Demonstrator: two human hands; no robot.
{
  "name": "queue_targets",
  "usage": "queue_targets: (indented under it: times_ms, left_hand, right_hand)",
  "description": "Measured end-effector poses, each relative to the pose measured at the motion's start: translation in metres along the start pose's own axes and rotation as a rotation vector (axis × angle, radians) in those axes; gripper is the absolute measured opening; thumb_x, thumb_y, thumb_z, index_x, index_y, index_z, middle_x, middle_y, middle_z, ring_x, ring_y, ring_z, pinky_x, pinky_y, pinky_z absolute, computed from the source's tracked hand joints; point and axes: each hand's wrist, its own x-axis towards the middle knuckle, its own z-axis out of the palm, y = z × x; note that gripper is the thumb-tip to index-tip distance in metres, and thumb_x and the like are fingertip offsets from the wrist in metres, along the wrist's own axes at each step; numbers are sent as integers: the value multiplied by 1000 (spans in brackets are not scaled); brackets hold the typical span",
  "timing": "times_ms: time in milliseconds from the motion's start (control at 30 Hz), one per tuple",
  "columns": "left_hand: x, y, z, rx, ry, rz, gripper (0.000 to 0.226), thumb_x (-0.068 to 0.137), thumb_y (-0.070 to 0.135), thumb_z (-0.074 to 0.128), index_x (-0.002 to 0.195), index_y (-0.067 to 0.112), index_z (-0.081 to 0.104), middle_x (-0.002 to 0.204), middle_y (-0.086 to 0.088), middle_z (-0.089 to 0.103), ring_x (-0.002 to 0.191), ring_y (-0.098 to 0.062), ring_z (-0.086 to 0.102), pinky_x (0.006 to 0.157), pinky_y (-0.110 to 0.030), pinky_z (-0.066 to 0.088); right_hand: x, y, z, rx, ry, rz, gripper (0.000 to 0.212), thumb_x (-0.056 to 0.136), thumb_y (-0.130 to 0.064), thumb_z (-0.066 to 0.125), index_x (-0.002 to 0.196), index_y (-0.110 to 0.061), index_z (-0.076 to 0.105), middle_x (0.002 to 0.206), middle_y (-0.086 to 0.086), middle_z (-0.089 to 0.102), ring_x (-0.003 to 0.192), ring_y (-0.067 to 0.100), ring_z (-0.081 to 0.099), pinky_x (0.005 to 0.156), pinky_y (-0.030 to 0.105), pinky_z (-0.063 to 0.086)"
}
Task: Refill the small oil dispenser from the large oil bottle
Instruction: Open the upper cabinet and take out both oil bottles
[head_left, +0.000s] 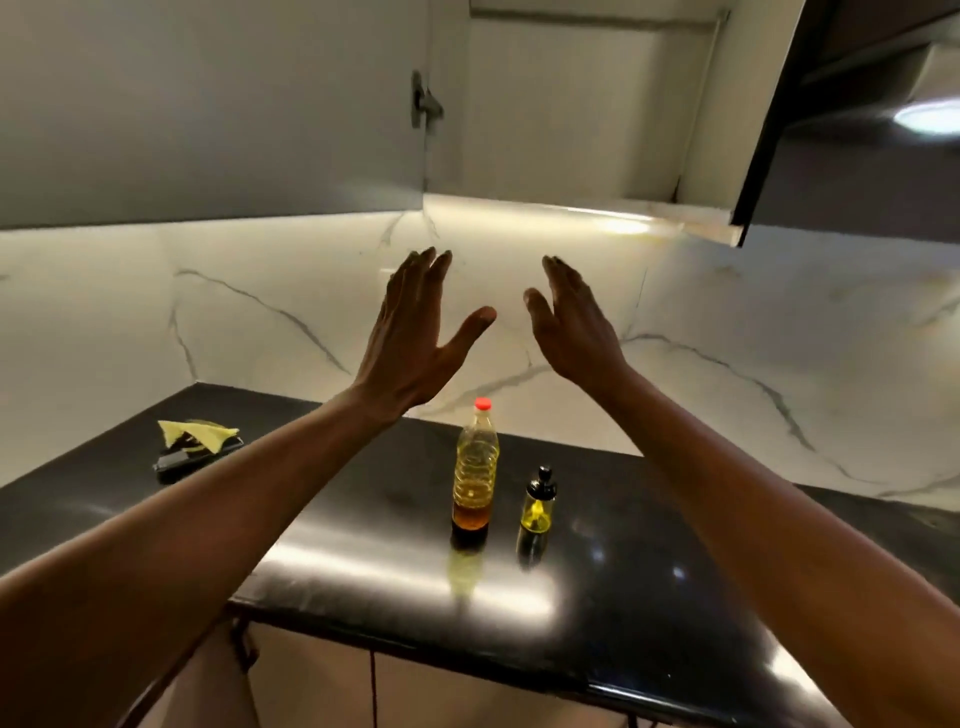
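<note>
Nothing begun, our left hand (410, 338) and right hand (571, 332) spread empty; next we should open the dispenser (537, 506) at the bottle's (475, 467) three o'clock.

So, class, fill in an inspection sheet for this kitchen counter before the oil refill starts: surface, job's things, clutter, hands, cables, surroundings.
Surface: glossy black countertop, glare patches, no spill seen.
Job's things: large oil bottle, red cap on, upright; small oil dispenser upright to its right, apart, stopper on.
Clutter: yellow cloth on a dark flat object, far left.
Hands: left hand and right hand raised, open, holding nothing.
Cables: thin reddish cord seems to hang below the counter front.
Surroundings: marble backsplash; wall cabinet door open; dark hood at right.
</note>
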Motion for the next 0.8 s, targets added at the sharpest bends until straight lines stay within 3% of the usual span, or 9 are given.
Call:
queue_targets:
  times_ms: [233, 400, 533, 667, 733, 800]
  left_hand:
    - [-18, 24, -126, 85, 77, 117, 85, 99, 64, 42, 165, 17, 16, 173, -5, 9, 160, -23, 6, 125, -47, 25]
    - [-43, 32, -197, 149, 163, 230, 86, 98, 50, 59, 164, 14, 18, 172, -9, 11, 158, -27, 13, 115, -43, 38]
    - [-54, 36, -246, 258, 240, 294, 87, 95, 42, 61, 163, 7, 19, 172, -15, 12, 159, -32, 10, 125, -44, 22]
    - [-64, 30, -286, 179, 465, 199, 82, 89, 32, 63, 159, 6, 31, 167, -16, 26, 153, -33, 26, 124, -38, 27]
    - [-62, 21, -300, 31, 586, 67, 72, 90, 30, 60, 156, 9, 37, 162, -13, 32, 147, -28, 36, 117, -31, 33]
    - [-56, 14, -314, -194, 555, -150, 59, 97, 27, 53, 153, 13, 39, 155, -9, 39, 138, -23, 43, 110, -31, 38]
  right_hand:
    - [-24, -140, -53, -88, 206, -179, 58, 113, -39, 38, 163, -13, 30, 170, 10, 29, 157, 28, 27, 123, 47, 29]
    - [-54, -226, -65, -82, 313, -319, 54, 110, -38, 40, 159, -14, 39, 166, 9, 37, 156, 25, 29, 124, 50, 29]
    - [-66, -281, -70, -88, 361, -481, 50, 107, -33, 48, 154, -14, 48, 155, 9, 52, 141, 25, 50, 108, 38, 42]
    - [-66, -328, -70, -188, 329, -658, 52, 105, -28, 50, 156, -15, 46, 153, 10, 53, 129, 28, 58, 92, 38, 51]
    - [-64, -348, -66, -273, 287, -704, 58, 103, -28, 52, 159, -17, 42, 162, 14, 43, 140, 31, 50, 100, 42, 50]
    - [-63, -366, -62, -382, 226, -732, 64, 100, -33, 52, 161, -19, 37, 169, 17, 30, 151, 36, 36, 111, 49, 44]
